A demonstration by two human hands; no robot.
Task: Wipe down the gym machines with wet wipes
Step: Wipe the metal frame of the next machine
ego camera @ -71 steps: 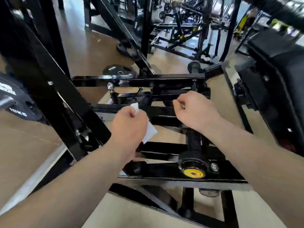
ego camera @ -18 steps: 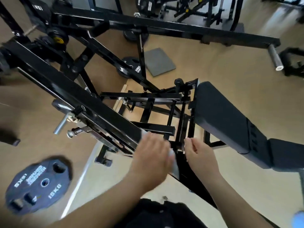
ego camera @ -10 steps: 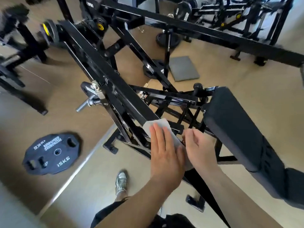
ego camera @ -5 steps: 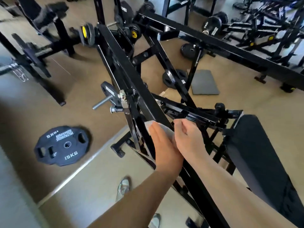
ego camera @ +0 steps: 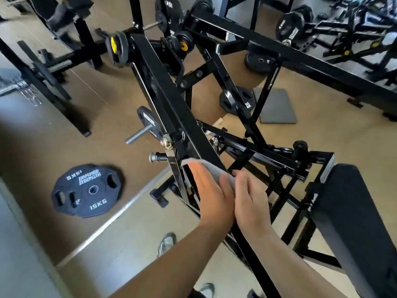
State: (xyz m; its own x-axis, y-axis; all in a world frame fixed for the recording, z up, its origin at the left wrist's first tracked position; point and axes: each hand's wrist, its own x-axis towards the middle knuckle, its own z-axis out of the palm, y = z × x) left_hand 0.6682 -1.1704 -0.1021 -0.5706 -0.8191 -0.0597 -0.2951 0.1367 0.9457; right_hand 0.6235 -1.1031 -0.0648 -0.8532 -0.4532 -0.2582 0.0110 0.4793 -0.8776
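The wipe [ego camera: 211, 168], a thin, pale grey, limp sheet, lies draped over the top face of the beam [ego camera: 171, 100], a long square tube of glossy black steel that slants down toward the camera. The left hand [ego camera: 211, 196] presses it flat there, fingers [ego camera: 198, 175] straight and together, gripping nothing. Most of the sheet is hidden under the palm, so only its upper edge and a strip between the hands show. The right hand [ego camera: 251, 203] lies just beside the left on the beam's far flank, its fingers loose and nearly straight, with the tips at the wipe's edge. Whether they pinch the wipe I cannot tell.

A short chrome peg [ego camera: 139, 134] juts from the beam's left side beside a bolt. On the smooth tan floor [ego camera: 53, 130] lies a matte black rubber plate [ego camera: 88, 191] with grip slots, marked 15KG. A black padded seat [ego camera: 354, 222] with a fine grain is cut off at the right edge. A flat grey mat [ego camera: 276, 106] lies beyond the frame. A pale shoe [ego camera: 166, 244] shows below the left forearm, blurred
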